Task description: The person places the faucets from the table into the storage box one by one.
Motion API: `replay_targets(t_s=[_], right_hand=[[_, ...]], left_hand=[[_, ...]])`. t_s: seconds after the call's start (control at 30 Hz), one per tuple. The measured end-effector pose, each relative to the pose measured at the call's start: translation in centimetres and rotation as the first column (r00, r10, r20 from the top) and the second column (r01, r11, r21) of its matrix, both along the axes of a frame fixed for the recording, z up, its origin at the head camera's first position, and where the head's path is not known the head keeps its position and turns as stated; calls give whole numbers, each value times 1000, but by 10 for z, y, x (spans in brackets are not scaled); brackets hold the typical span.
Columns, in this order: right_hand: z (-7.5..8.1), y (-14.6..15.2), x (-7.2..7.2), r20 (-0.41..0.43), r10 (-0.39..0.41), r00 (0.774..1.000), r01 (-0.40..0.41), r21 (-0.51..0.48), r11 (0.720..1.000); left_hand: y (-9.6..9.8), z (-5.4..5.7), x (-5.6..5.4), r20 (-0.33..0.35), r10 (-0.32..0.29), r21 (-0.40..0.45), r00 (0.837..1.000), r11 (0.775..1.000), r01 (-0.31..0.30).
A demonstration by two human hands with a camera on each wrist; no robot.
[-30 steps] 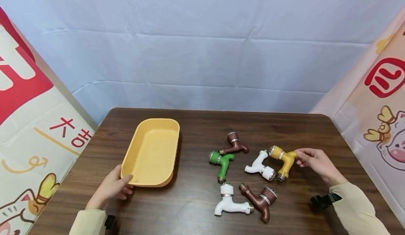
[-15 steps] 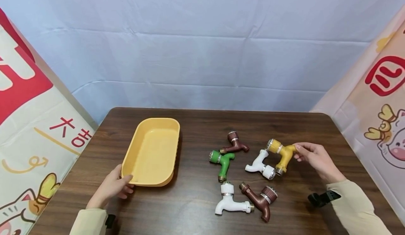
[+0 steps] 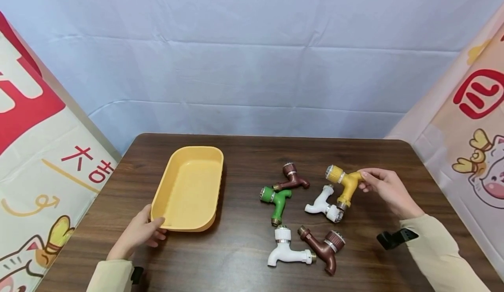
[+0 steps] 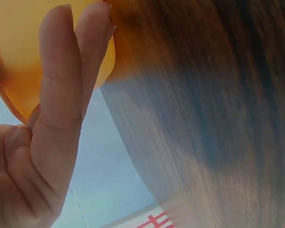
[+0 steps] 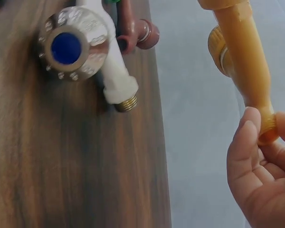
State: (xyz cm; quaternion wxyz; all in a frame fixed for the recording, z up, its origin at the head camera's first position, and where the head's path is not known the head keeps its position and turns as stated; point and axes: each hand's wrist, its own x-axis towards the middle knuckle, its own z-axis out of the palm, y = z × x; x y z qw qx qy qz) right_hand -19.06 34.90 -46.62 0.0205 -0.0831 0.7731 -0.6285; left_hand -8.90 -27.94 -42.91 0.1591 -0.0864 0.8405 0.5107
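Observation:
My right hand (image 3: 387, 189) pinches a yellow tap (image 3: 348, 185) by the spout end, between thumb and fingertips. In the right wrist view the tap (image 5: 249, 61) hangs raised, its knurled knob to one side. Its threaded end overlaps a white tap (image 3: 323, 202) in the head view. At the near left corner of a yellow plastic tray (image 3: 214, 222), my left hand (image 3: 138, 233) grips the rim, thumb over the edge and fingers along the outside. The left wrist view shows those fingers (image 4: 59, 80) nearly straight against the tray wall.
Near the middle lie a green tap (image 3: 279, 202) and a brown tap (image 3: 292, 178), close together. Nearer the front are a second white tap (image 3: 289, 255) and another brown tap (image 3: 324, 250). The dark wooden table (image 3: 240, 161) backs onto a pale cloth (image 3: 244, 73).
The yellow tap, held in my right hand, has risen off the table and moved left and away from me, now over the white tap's knob. My left hand and the tray have stayed put.

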Motion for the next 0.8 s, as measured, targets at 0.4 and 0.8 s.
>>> replay_targets(t_s=[0.4, 0.8], right_hand=[[-27, 3, -25, 2, -57, 998, 57, -2, 998], [72, -63, 13, 19, -11, 1000, 10, 56, 998]], left_hand=[[0, -3, 1, 6, 3, -2, 1000, 1000, -3], [-2, -3, -1, -3, -6, 6, 1000, 1000, 6]])
